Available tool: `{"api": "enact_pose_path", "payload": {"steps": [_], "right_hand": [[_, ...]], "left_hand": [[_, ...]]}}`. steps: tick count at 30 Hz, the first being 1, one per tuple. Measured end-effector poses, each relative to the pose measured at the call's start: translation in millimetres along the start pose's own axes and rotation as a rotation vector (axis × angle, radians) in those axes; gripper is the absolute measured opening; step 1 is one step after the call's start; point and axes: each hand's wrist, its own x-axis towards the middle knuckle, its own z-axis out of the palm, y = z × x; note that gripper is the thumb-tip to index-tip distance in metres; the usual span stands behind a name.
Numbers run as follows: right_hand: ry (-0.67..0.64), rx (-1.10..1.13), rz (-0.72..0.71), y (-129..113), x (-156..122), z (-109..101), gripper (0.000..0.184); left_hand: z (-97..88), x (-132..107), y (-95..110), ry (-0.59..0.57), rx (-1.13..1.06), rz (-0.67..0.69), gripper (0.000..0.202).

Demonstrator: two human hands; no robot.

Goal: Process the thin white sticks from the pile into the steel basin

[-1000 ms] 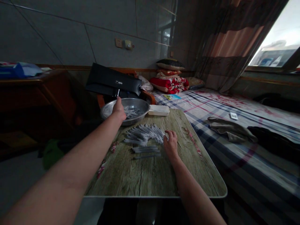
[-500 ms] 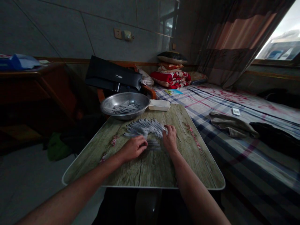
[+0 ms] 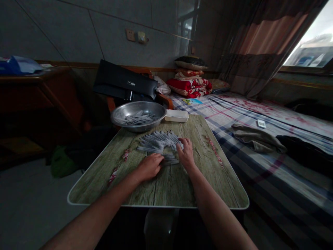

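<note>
A fan of slim whitish pens with dark tips lies on the wood-patterned table. Closer to me is a smaller, blurred bunch of pens. My left hand rests at the left end of this near bunch, its fingers bent and close together; what they hold, if anything, is hidden. At the right edge of the fan, my right hand touches the pens, thumb and fingers bent but apart. Behind the fan stands a steel basin with more pens in it.
Beside the basin is a white plastic tray. A black monitor-like panel leans on a wooden chair behind the table. Along the right side runs a bed with folded bedding and clothes. A wooden desk stands left.
My left hand has turned palm-down, its fingers drawing together by the near pens. My right hand has shifted slightly left against the fan. The camera view has moved a little.
</note>
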Motion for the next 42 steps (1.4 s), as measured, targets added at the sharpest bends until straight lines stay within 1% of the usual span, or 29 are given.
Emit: {"api": "enact_pose_path", "payload": {"steps": [2, 4, 6, 7, 8, 10, 11, 12, 13, 14, 15, 16, 17, 18, 20, 22, 24, 26, 28, 31, 33, 35, 36, 39, 42], "right_hand": [[0.035, 0.062, 0.035, -1, 2, -1, 0.027], [0.059, 0.139, 0.081, -1, 3, -3, 0.029], [0.03, 0.266, 0.167, -1, 5, -4, 0.032], [-0.013, 0.35, 0.229, -2, 5, -3, 0.035], [-0.072, 0.434, 0.296, -2, 5, -3, 0.04], [-0.18, 0.56, 0.402, -1, 4, -1, 0.047], [-0.195, 0.582, 0.425, -1, 4, 0, 0.047], [-0.171, 0.57, 0.42, 0, 4, 1, 0.044], [-0.118, 0.526, 0.386, 0, 4, 1, 0.039], [-0.051, 0.456, 0.327, 0, 4, 0, 0.039], [0.007, 0.367, 0.248, 0, 4, -1, 0.046], [0.035, 0.271, 0.157, -1, 4, -2, 0.055], [0.022, 0.18, 0.06, -3, 4, -3, 0.061], [-0.024, 0.101, -0.03, -5, 4, -4, 0.062], [-0.179, 0.007, -0.167, -10, 2, -4, 0.052], [-0.286, -0.031, -0.214, -13, 1, -2, 0.037], [-0.291, -0.038, -0.184, -12, 0, 1, 0.029], [-0.237, -0.007, -0.113, -7, 0, 5, 0.026], [-0.203, 0.087, -0.031, -1, 0, 7, 0.026], [-0.234, 0.296, 0.039, 4, -3, 10, 0.033], [-0.284, 0.412, 0.055, 3, -6, 12, 0.04], [-0.33, 0.476, 0.079, -1, -9, 14, 0.046], [-0.342, 0.491, 0.092, -2, -10, 15, 0.048], [-0.359, 0.515, 0.106, -3, -13, 20, 0.049], [-0.409, 0.502, 0.12, 0, -14, 22, 0.046]], "left_hand": [[-7.9, 5, 2, 0.08, -0.23, -0.026, 0.01], [-11.2, 12, 5, 0.159, -0.487, -0.081, 0.01], [-9.3, 21, 12, 0.211, -0.74, -0.146, 0.015], [-6.8, 26, 16, 0.222, -0.863, -0.173, 0.019], [-3.8, 31, 21, 0.223, -0.983, -0.196, 0.022], [2.3, 39, 32, 0.182, -1.188, -0.23, 0.022], [4.9, 42, 38, 0.147, -1.257, -0.243, 0.019], [7.0, 44, 42, 0.114, -1.297, -0.257, 0.016], [8.5, 46, 44, 0.088, -1.307, -0.276, 0.014], [9.5, 46, 45, 0.072, -1.294, -0.302, 0.013], [9.9, 46, 44, 0.068, -1.268, -0.335, 0.014], [9.6, 46, 42, 0.07, -1.24, -0.372, 0.017], [8.6, 44, 38, 0.069, -1.222, -0.406, 0.021], [7.0, 43, 33, 0.064, -1.22, -0.434, 0.025], [2.4, 41, 24, 0.039, -1.268, -0.473, 0.03], [-1.7, 40, 16, 0.008, -1.347, -0.497, 0.027], [-2.5, 42, 13, 0.037, -1.376, -0.501, 0.02], [2.0, 46, 16, 0.156, -1.314, -0.449, 0.017], [11.5, 52, 22, 0.282, -1.218, -0.343, 0.019], [30.7, 62, 32, 0.368, -1.147, -0.191, 0.026], [43.2, 69, 34, 0.462, -1.105, -0.155, 0.035], [52.8, 73, 31, 0.574, -1.047, -0.145, 0.044], [56.1, 74, 29, 0.609, -1.025, -0.136, 0.046], [60.6, 75, 20, 0.635, -0.98, -0.103, 0.045], [60.3, 73, 14, 0.624, -0.98, -0.103, 0.041]]}}
